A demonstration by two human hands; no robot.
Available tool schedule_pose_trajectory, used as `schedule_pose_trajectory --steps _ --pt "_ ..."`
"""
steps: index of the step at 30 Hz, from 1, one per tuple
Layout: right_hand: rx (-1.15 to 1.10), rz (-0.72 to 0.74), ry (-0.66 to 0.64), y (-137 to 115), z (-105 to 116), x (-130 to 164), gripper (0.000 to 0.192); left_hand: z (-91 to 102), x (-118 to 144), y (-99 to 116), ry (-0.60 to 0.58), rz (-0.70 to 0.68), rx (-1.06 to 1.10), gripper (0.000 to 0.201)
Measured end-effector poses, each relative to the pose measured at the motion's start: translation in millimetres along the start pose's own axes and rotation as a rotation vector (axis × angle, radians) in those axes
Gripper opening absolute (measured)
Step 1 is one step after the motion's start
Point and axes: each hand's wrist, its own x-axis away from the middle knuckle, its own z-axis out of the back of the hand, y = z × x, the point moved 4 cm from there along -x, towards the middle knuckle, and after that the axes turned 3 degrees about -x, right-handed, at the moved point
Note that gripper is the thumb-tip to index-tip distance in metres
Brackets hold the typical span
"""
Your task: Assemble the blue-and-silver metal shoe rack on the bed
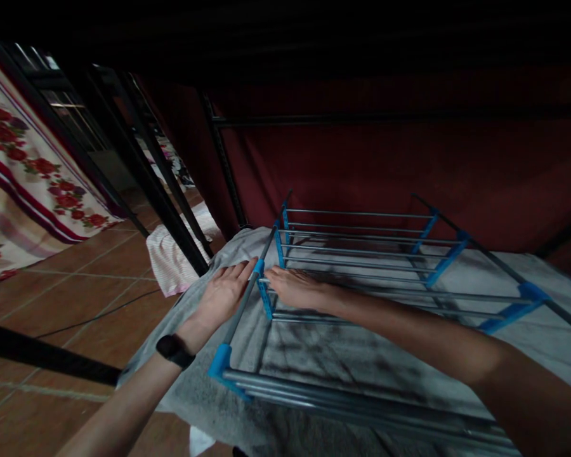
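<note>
Head view, only one.

Rack (400, 266): one metal drying rack with blue joints, lying across frame centre to 3 o'clock. A grey towel (342, 355) is spread flat under its rails and hangs off the near-left edge.

Left hand (223, 293): at 9 o'clock of the rack, outside the left side bar. Palm down, fingers straight, pressed flat on the towel. Released, grasping nothing. Watch (175, 350) on that wrist.

Right hand (295, 287): just inside the same bar, touching the rail beside a blue joint (265, 298). Fingers look extended along the rail, thumb side hidden, so whether it pinches cloth or rail I cannot tell. Looks more like a flat press than a clench.

Step, my read: smoothing and squaring the towel at the rack's left edge, both hands either side of the bar. Next move likely calls for sliding the palms outward, keeping the cloth taut, not snagging it on the joints.

Counts:
- hands: 2, same person
- rack: 1
- blue joints visible: about 9, far ones blur
- grey towel: 1
- pink cloth (171, 257): 1, on the floor (76, 298) at 10 o'clock
- floral cloth (28, 165): 1 hanging at far left
- dark frame posts: several at 11 o'clock, too dim to count
- cable on floor tiles: 1

Red curtain (409, 165) behind, 12 o'clock.
</note>
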Motion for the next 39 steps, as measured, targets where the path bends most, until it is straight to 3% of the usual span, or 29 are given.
schedule_pose_trajectory --steps 15,22,25,27,31,34,36,39 --pt "-0.134 -0.051 -0.018 12 4 -9 0.025 1.4 -8 20 -0.105 -0.17 -0.545 0.058" --pt "-0.12 -0.071 -0.009 8 3 -7 0.025 4.3 -11 17 -0.12 -0.138 -0.475 0.053" --pt "-0.147 -0.068 -0.014 12 1 -10 0.025 5.7 -16 6 -0.118 -0.064 -0.336 0.049" --pt "-0.156 -0.074 -0.024 15 0 -12 0.026 5.6 -22 -1 -0.076 0.01 -0.123 0.045" --pt "-0.138 -0.104 -0.048 16 -2 -13 0.029 -3.2 -32 -11 0.008 0.335 0.619 0.049" --pt "-0.129 -0.118 -0.066 14 -2 -13 0.032 -15.8 -34 -6 -0.031 0.535 1.064 0.052" --pt "-0.126 -0.118 -0.064 13 -1 -12 0.034 -21.7 -33 0 -0.065 0.588 1.199 0.047" --pt "-0.113 -0.115 -0.051 11 0 -11 0.036 -27.6 -33 3 -0.095 0.599 1.236 0.043"
